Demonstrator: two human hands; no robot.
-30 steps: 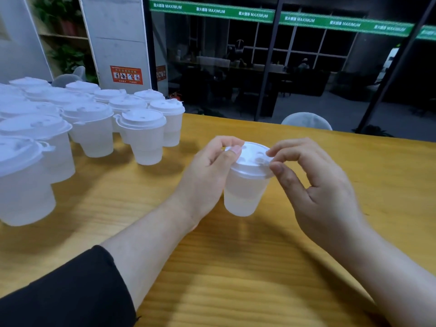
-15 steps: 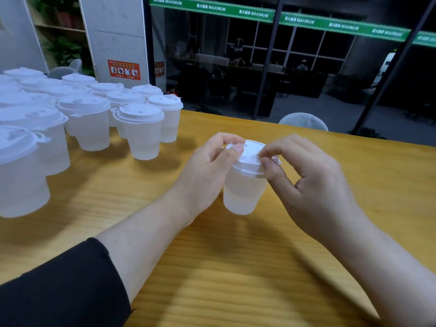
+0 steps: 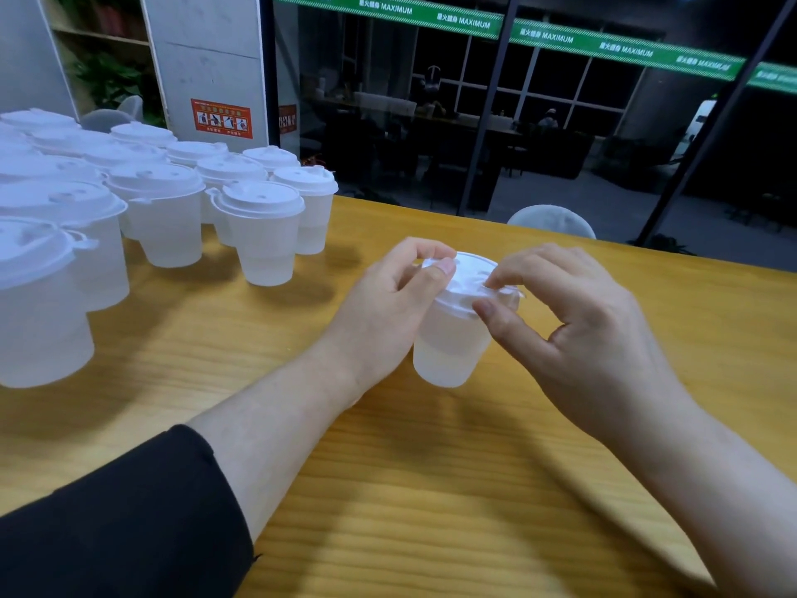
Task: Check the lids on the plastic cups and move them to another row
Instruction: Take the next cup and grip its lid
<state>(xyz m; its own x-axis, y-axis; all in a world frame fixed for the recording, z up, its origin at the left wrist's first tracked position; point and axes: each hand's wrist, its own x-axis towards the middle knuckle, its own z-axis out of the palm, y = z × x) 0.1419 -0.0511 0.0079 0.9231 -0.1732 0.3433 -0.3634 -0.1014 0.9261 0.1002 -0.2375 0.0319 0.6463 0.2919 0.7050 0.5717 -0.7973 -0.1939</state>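
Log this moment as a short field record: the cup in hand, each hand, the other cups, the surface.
cup in hand: translucent plastic cup, white lid on top, apart from the group
left hand: fingers curled round the lid's rim
right hand: thumb and fingertips pinch the rim's other side
other cups: lidded, clustered at the left
surface: wooden table

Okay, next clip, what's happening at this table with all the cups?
A person is checking the lid on one translucent plastic cup standing apart on the wooden table. The left hand grips the cup near its rim, while the right hand pinches the lid's edge between thumb and fingers. A cluster of lidded cups stands off to the left, untouched by either hand.
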